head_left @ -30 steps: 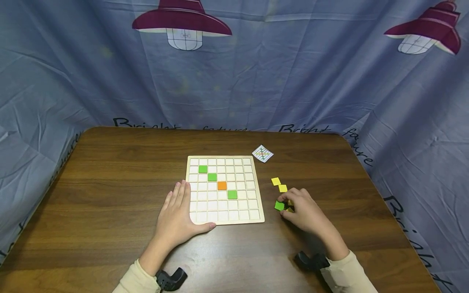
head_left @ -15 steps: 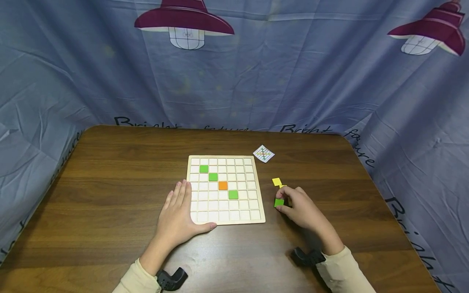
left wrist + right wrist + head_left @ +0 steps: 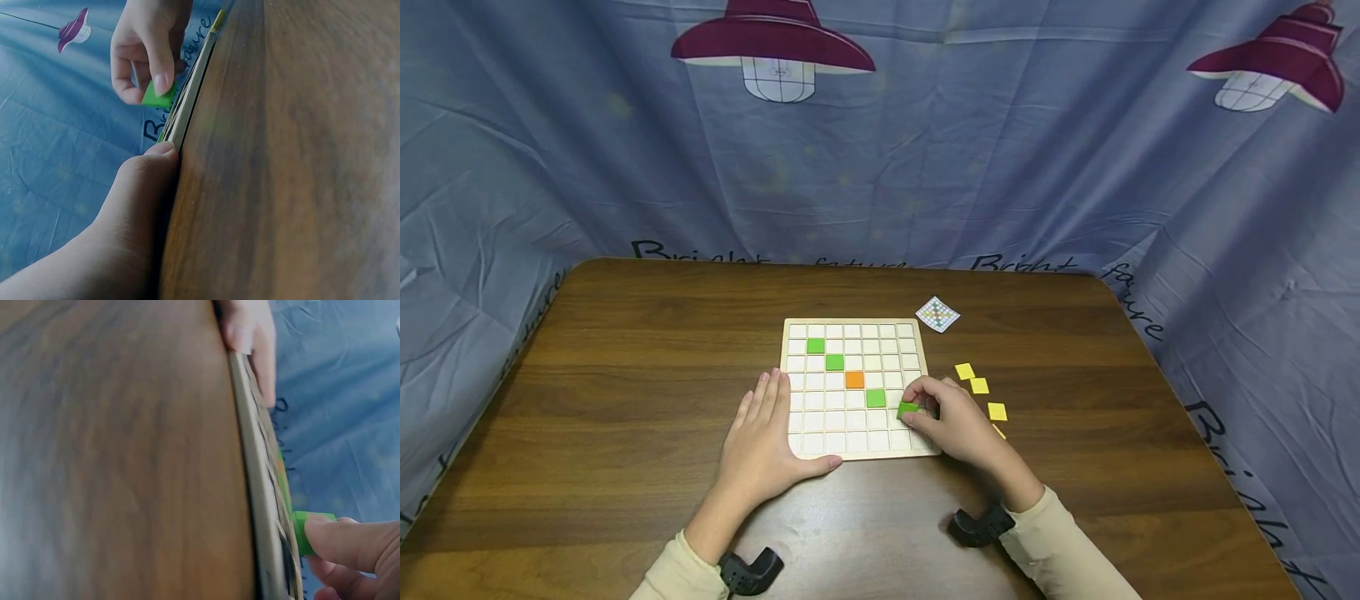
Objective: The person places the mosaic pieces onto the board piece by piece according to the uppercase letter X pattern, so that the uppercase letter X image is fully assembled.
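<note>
A square wooden grid board [image 3: 827, 423] lies on the table, with three green tiles and one orange tile [image 3: 854, 380] set along a diagonal. My left hand [image 3: 760, 446] rests along its left side, fingers straight, thumb at the near edge. Over the right part of the grid, my right hand [image 3: 955, 421] pinches another green tile [image 3: 907, 409] between thumb and fingertips. In the left wrist view that green tile [image 3: 157, 95] shows tilted, close above the board. The right wrist view has the green tile [image 3: 305, 531] at the board's surface.
Several yellow tiles [image 3: 997, 412] lie on the table right of the board, one partly hidden by my right hand. A small printed pattern card [image 3: 937, 314] lies off the board's far right corner. A blue curtain [image 3: 880, 167] hangs behind the table.
My right hand has lifted the green tile from beside the yellow tiles and carried it left over the board, uncovering more yellow tiles. My left hand has stayed in place.
</note>
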`<state>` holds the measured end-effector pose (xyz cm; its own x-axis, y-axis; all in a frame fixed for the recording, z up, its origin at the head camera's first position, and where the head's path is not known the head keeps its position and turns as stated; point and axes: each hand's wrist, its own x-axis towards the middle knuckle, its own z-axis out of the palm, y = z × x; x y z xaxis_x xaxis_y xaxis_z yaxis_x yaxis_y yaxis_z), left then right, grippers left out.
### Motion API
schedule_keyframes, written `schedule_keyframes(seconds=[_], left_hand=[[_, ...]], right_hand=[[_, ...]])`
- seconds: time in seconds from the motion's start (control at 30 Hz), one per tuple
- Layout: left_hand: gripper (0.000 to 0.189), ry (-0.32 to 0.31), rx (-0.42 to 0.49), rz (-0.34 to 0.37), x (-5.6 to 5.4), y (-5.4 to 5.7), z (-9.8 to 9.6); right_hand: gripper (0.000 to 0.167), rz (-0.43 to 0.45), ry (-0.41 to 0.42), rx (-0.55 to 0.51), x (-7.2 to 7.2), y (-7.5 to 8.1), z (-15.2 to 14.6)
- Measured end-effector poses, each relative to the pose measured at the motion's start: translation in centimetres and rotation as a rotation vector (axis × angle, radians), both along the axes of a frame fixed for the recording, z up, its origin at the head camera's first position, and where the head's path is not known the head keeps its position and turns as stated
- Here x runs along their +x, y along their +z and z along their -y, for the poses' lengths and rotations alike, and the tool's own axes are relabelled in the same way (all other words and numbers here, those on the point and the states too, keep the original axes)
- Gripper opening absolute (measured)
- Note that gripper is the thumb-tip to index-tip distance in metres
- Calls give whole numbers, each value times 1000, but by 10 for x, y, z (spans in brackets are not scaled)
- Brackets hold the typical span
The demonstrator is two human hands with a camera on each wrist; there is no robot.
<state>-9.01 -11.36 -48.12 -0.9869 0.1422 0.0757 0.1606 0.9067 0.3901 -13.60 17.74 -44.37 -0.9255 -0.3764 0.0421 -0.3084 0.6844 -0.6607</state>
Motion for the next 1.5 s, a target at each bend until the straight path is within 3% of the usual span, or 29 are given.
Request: schedule_keyframes(seconds=[0.77, 1.0, 1.1, 1.17, 1.33, 1.5], left_hand=[[142, 1, 3, -12, 0, 0, 0], [141, 0, 2, -17, 0, 0, 1], [141, 0, 3, -17, 0, 0, 1], [141, 0, 4, -15, 0, 1, 1], [142, 1, 1, -15, 0, 1, 1], [142, 0, -7, -18, 0, -1, 1]], right_hand=[[16, -118, 71, 99, 8, -4, 9], [13, -193, 111, 124, 7, -2, 5], [11, -215, 61, 109, 1, 2, 0], [13, -230, -20, 129, -5, 3, -7], [29, -268, -218, 363, -22, 4, -31], [46, -281, -299, 547, -30, 4, -46]])
